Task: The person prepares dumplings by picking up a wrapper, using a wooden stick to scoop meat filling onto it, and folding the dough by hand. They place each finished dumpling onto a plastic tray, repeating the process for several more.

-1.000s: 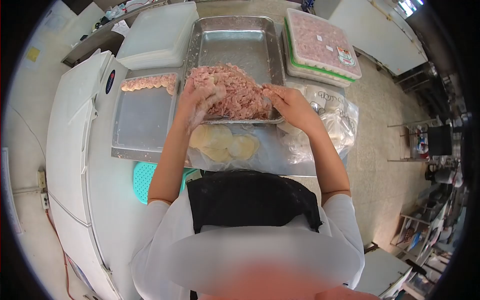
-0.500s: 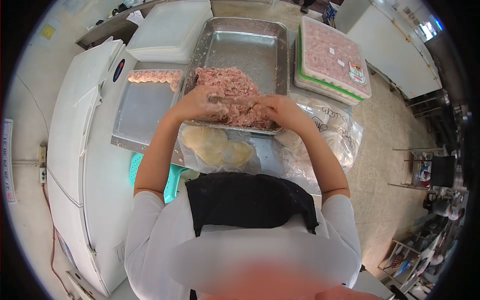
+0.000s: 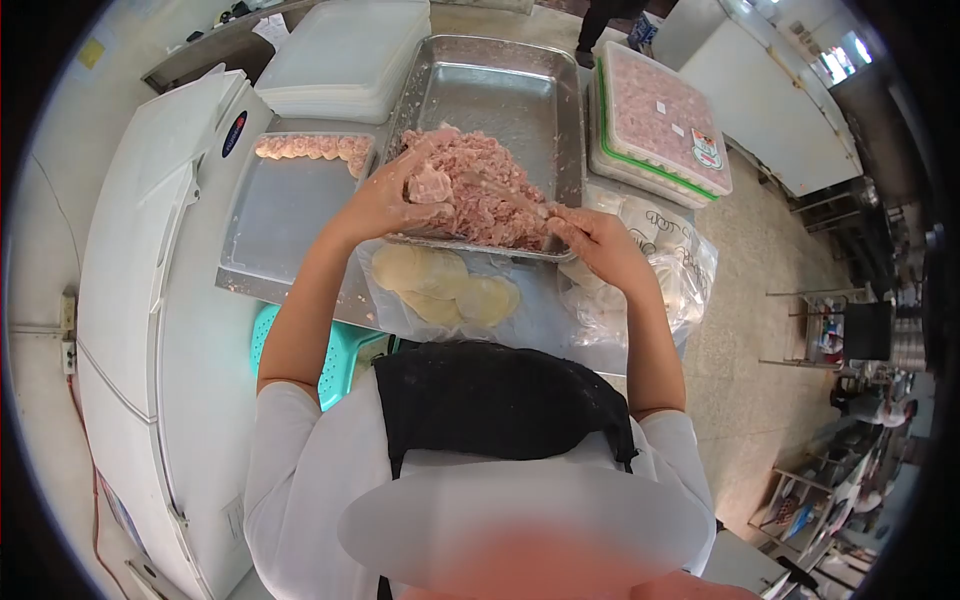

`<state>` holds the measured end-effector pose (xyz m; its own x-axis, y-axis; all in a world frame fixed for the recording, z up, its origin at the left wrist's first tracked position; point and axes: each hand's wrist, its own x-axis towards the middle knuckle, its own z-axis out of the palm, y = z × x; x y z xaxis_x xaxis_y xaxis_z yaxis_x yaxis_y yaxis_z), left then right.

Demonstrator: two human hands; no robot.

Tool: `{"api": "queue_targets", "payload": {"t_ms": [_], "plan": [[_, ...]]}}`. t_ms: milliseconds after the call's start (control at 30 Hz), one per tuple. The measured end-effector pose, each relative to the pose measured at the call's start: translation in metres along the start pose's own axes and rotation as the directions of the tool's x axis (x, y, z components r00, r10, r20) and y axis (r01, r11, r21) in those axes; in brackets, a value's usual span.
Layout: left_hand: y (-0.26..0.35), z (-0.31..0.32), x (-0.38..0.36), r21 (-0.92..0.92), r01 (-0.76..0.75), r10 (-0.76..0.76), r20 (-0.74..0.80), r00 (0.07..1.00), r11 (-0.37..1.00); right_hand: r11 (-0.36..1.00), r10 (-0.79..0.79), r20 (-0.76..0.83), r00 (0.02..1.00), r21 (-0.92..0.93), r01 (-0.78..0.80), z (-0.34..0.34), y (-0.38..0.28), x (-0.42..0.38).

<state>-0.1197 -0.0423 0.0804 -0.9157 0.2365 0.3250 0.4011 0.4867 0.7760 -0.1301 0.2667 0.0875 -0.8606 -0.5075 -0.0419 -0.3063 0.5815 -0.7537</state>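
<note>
My left hand point(image 3: 378, 205) is curled around a meat-filled dumpling point(image 3: 430, 187) at the near left of a deep metal pan point(image 3: 490, 85). Pink minced meat point(image 3: 490, 215) is heaped in the near half of that pan. In my right hand point(image 3: 605, 245), at the pan's near right corner, is a thin flat spatula point(image 3: 515, 195) whose far end lies over the meat. Round pale dumpling wrappers point(image 3: 425, 272) rest on clear plastic just in front of the pan. To the left, a shallow tray point(image 3: 290, 220) has a row of filled dumplings point(image 3: 315, 148) along its far edge.
Stacked translucent lids or trays point(image 3: 345, 60) stand at the back left. A lidded container of dumplings point(image 3: 660, 120) sits at the right, behind a marked plastic bag point(image 3: 670, 250). A turquoise basket point(image 3: 345, 355) is below the table edge. Another person's legs point(image 3: 597, 25) show at the back.
My left hand has turned, and a filled dumpling now shows in it. My right hand has drawn back slightly to the right with the spatula. A person's legs have come further into view.
</note>
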Motion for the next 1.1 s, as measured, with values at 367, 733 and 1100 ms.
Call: {"api": "queue_targets", "payload": {"t_ms": [367,733,1100], "plan": [[-0.059,-0.049,-0.016,-0.062,-0.022,0.037,0.243,0.969,0.998,0.83,-0.177,-0.131,0.975,-0.553,0.076,0.068,-0.097,0.003],[-0.075,-0.122,-0.048,-0.18,0.107,-0.045,0.315,0.948,0.978,0.949,-0.123,-0.15,0.981,-0.306,0.072,0.149,-0.139,0.029],[-0.248,-0.155,-0.06,0.24,0.196,-0.226,0.102,0.969,0.951,0.934,0.355,-0.399,0.845,0.189,-0.303,0.164,-0.083,-0.059]]}}
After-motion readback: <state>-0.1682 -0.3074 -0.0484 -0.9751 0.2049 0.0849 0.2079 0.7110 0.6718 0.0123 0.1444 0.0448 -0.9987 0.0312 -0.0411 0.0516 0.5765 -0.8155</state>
